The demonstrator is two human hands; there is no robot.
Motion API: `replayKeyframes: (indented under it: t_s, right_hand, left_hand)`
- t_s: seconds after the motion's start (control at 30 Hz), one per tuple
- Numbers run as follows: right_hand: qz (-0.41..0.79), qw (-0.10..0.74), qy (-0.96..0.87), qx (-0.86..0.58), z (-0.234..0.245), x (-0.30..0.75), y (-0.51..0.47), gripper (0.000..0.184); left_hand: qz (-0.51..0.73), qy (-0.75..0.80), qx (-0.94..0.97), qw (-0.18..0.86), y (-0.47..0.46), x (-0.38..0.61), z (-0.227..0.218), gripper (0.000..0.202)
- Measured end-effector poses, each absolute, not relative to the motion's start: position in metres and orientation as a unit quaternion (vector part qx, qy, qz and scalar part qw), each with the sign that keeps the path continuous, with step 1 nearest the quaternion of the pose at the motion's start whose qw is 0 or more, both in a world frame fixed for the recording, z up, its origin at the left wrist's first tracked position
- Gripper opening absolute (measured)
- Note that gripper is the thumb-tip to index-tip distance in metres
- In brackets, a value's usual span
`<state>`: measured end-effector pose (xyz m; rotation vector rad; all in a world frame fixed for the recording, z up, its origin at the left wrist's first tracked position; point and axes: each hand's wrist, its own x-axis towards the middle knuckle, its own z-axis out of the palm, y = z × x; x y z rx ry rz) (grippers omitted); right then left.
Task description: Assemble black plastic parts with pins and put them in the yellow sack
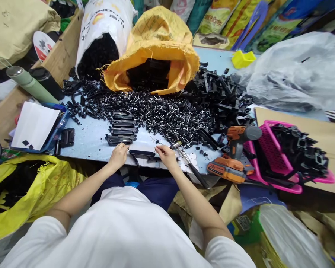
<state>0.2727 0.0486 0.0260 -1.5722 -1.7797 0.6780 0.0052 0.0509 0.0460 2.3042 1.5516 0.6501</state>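
My left hand (pixel 118 154) rests closed on the left end of a long black plastic part (pixel 142 153) lying at the table's near edge. My right hand (pixel 165 154) is closed in a pinch at the part's right end, holding something small I cannot make out, perhaps a pin. A stack of similar black parts (pixel 121 128) lies just beyond my left hand. A broad heap of small black pins with white tips (pixel 167 111) spreads across the table behind my hands. A hammer (pixel 187 160) lies right of my right hand.
An orange cordless drill (pixel 233 154) lies at the right beside a pink basket (pixel 270 149) of black parts. A yellow sack (pixel 156 56) and a white sack (pixel 103 33) stand open at the back. A blue tray with white paper (pixel 35 124) sits left.
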Motion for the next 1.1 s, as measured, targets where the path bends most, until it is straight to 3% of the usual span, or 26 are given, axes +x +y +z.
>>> replayKeyframes:
  t_s: [0.17,0.47,0.77,1.1]
  right_hand:
    - [0.218,0.296,-0.732,-0.574,0.029,0.274,0.040,0.032]
    - [0.175,0.275,-0.767,-0.552,0.026,0.271,0.032,0.032]
    - [0.079,0.329,-0.811,-0.476,0.014,0.278,0.034,0.022]
    - [0.147,0.294,-0.847,-0.417,-0.014,0.307,0.036,0.046]
  left_hand:
    - [0.258,0.524,0.799,0.144,0.050,0.007,0.045,0.027]
    - [0.145,0.478,0.862,0.082,0.051,0.018,0.041,0.034]
    - [0.271,0.382,0.884,0.007,0.056,0.005,0.010,0.029]
    - [0.194,0.327,0.925,-0.002,0.076,-0.006,0.016,0.032]
